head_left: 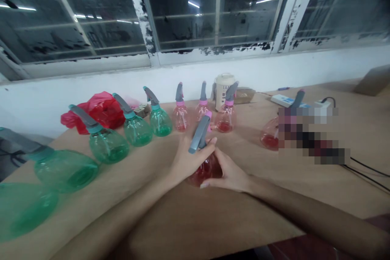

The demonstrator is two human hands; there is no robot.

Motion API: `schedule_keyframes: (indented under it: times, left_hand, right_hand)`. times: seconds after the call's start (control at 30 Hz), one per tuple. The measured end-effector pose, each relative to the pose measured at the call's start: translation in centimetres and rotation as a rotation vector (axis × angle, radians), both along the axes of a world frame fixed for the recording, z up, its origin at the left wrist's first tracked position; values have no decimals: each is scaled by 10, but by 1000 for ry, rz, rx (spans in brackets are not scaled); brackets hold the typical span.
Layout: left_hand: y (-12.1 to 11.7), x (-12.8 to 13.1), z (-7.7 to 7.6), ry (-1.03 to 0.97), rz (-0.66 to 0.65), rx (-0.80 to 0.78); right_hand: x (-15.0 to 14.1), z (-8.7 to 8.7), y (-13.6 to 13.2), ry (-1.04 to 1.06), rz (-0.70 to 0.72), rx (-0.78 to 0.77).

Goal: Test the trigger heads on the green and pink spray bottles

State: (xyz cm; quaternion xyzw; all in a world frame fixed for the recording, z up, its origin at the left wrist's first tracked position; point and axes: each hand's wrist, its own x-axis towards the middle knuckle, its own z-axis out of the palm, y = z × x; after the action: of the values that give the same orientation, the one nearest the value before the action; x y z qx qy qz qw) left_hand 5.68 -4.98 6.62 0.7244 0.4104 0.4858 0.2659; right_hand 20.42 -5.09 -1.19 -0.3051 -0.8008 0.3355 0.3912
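Note:
A pink spray bottle [199,175] with a grey trigger head stands in front of me, red liquid in its body. My left hand [189,156] is wrapped round its neck just below the head. Lower down, my right hand [230,171] grips the body from the right, thumb toward me. Behind it are more pink bottles, among them one at the left [180,115] and one at the right [226,118]. Green spray bottles [138,130] curve along the left side, each with some liquid inside.
Red plastic bags [105,111] lie at the back left by the wall. A lidded paper cup [221,93] stands behind the pink bottles. Rightward are another pink bottle [269,134], a white power strip [284,100], black cables [367,166] and a pixelated patch. A cardboard box [373,80] sits far right.

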Motion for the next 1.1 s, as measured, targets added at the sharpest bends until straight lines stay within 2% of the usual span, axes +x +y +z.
schedule_keyframes:
  times: [0.2,0.33,0.47,0.77,1.1]
  left_hand:
    - [-1,3,9,57,12,-36]
    - [-3,3,13,76,-1,-43]
    - [-4,2,13,78,20,-9]
    - [0,-4,8,89,-26,-23]
    - [-2,-1,11,62,-65,-13]
  right_hand:
    - [-1,4,0,40,39,9]
    - [1,4,-2,4,10,-28]
    - [1,1,-3,-17,-10,-47]
    - [2,0,-2,-25,-22,-58]
    - [2,2,-2,-9,-13,-10]
